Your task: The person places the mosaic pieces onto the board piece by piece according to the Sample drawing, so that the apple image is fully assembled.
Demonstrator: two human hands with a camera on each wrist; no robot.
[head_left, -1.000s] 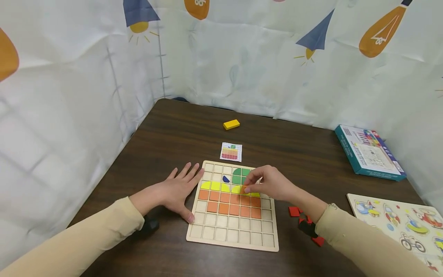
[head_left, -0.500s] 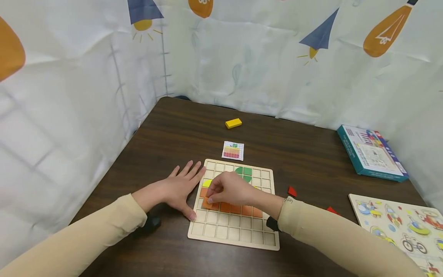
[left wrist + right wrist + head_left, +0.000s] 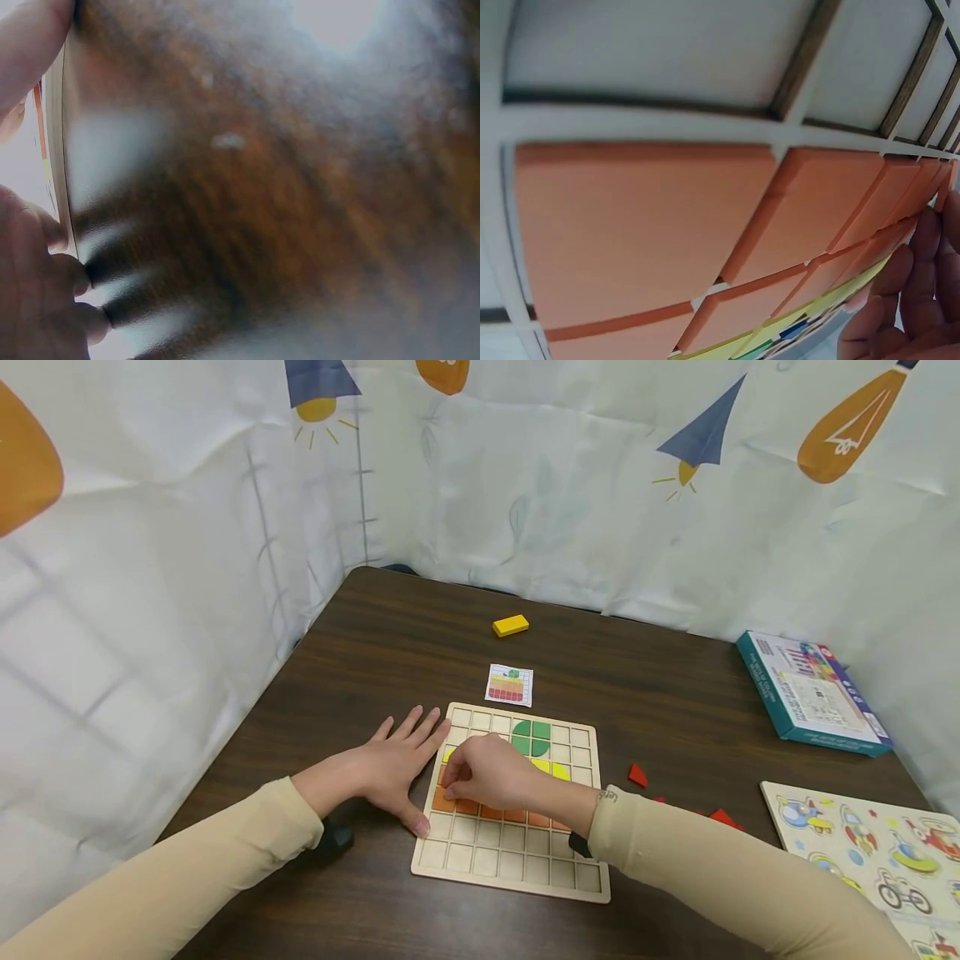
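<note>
Fingers (image 3: 459, 781) of the right hand (image 3: 491, 772) curl down onto the orange tiles (image 3: 480, 810) at the left end of the board (image 3: 510, 860); whether they pinch a tile or only press it, cannot tell from the head view. Right wrist view: orange tiles (image 3: 645, 232) sit flush in their cells, fingertips (image 3: 900, 300) at the far edge.

Left hand (image 3: 386, 768) lies flat on the tabletop (image 3: 390, 635), fingers straight and spread, thumb against the board's left rim.

Tiles look thin, stiff, light wood with smooth faces; probably slippery when flat, best taken by opposite edges or tipped up from one corner.

Outward: green pieces (image 3: 531, 737) and yellow tiles (image 3: 551, 768) higher on the board, pattern card (image 3: 510, 684) just beyond it, yellow block (image 3: 511, 626) farther back, red pieces (image 3: 637, 775) loose to the right, box (image 3: 813, 702), picture puzzle (image 3: 870, 852).
</note>
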